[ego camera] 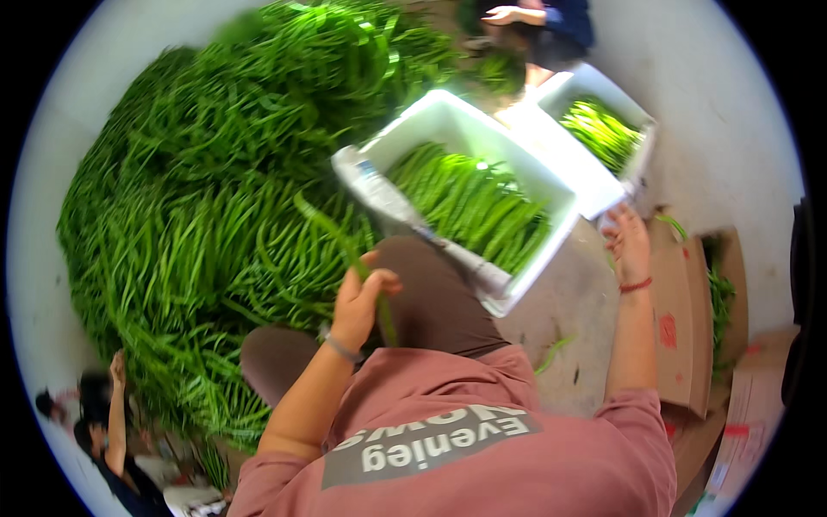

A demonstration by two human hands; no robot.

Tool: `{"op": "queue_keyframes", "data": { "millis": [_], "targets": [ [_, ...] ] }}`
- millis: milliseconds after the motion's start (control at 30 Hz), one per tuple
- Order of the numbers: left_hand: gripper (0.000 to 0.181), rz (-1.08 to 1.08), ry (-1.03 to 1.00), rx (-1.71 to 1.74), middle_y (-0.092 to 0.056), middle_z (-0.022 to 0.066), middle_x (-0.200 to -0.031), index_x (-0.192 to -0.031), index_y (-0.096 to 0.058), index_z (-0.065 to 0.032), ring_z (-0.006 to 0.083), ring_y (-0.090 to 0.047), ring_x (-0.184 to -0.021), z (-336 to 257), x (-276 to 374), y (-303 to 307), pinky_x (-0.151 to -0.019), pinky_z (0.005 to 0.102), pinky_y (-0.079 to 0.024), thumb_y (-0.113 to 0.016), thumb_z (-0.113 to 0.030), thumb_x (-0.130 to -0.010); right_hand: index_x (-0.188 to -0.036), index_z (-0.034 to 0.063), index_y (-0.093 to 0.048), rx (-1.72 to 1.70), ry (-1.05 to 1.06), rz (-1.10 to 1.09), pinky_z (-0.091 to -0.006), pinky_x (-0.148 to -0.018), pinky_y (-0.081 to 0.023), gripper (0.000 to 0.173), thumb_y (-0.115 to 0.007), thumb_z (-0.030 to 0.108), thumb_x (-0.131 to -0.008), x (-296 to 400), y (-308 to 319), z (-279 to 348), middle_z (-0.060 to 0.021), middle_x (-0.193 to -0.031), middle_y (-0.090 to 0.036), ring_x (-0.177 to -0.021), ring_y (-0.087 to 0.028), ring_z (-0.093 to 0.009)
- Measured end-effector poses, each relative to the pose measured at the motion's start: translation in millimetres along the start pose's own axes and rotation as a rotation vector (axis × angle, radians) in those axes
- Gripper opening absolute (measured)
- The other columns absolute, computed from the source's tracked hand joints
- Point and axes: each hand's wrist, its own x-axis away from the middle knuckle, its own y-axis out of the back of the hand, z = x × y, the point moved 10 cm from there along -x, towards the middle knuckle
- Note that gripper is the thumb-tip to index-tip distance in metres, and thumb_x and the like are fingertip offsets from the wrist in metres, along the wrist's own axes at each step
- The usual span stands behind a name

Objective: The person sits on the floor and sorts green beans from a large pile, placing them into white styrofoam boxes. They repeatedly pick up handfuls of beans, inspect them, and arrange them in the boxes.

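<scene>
My left hand (363, 300) is closed round a long green pepper (336, 234), which sticks out above and below the fist, over my thigh. To the right, my right hand (627, 242) is raised with its fingers apart and nothing visible in it, near the lower corner of a farther white foam box (572, 158). Between the hands stands a nearer white foam box (549, 242), with long green peppers (475, 200) laid side by side in it and paper over its near-left edge. A large heap of long green peppers (213, 226) spreads at the left.
Cardboard boxes (678, 323) stand at the right, one holding green peppers (719, 294). A loose pepper (552, 355) lies on the floor. One person (568, 29) sits beyond the farther foam box; another person (116, 446) is at the lower left, arm raised.
</scene>
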Motion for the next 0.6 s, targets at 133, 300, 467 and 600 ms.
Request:
{"op": "queue_keyframes", "data": {
  "millis": [133,300,467,600],
  "targets": [
    [0.039,0.078,-0.004,0.321,-0.054,0.0125,-0.094,-0.125,-0.025,-0.0014,0.0212,-0.055,-0.084,-36.5,-7.6,-17.3,-0.078,0.0335,-0.043,-0.038,-0.009,-0.088,-0.109,0.0009,-0.050,0.148,-0.340,0.929,-0.0207,-0.051,-0.043,0.033,-0.053,0.020,-0.082,162.2,-272.3,-57.3,-0.0084,-0.090,-0.059,-0.060,-0.055,-0.010],
    [0.041,-0.014,-0.035,0.241,-0.054,0.0133,-0.096,-0.127,-0.026,-0.0050,0.0253,-0.053,-0.094,-44.0,-18.5,-21.9,-0.087,0.0376,-0.040,-0.039,-0.013,-0.089,-0.093,-0.0001,-0.049,0.048,-0.004,0.861,-0.0237,-0.050,-0.043,0.022,-0.052,0.019,-0.081,182.4,-321.6,-64.0,-0.0061,-0.076,-0.057,-0.053,-0.053,-0.011],
    [0.038,-0.051,0.319,0.204,-0.055,0.0137,-0.089,-0.124,-0.029,-0.0017,0.0219,-0.058,-0.081,26.2,-15.5,-7.2,-0.068,0.0331,-0.049,-0.039,-0.016,-0.089,-0.096,0.0011,-0.041,-0.194,-0.275,0.289,-0.0218,-0.037,-0.039,0.019,-0.049,0.015,-0.085,43.3,-236.9,-107.5,-0.0089,-0.076,-0.057,-0.045,-0.049,-0.009],
    [0.023,-0.147,0.392,0.050,-0.055,0.0092,-0.072,-0.108,-0.043,-0.0019,0.0132,-0.054,-0.053,87.7,-5.7,25.6,-0.046,0.0234,-0.046,-0.038,-0.013,-0.088,-0.088,-0.0008,-0.048,0.368,-0.348,-0.244,-0.0325,-0.047,-0.046,0.024,-0.051,0.022,-0.082,-36.9,-116.2,-193.6,-0.0139,-0.074,-0.059,-0.055,-0.058,-0.021]
  ]
}}
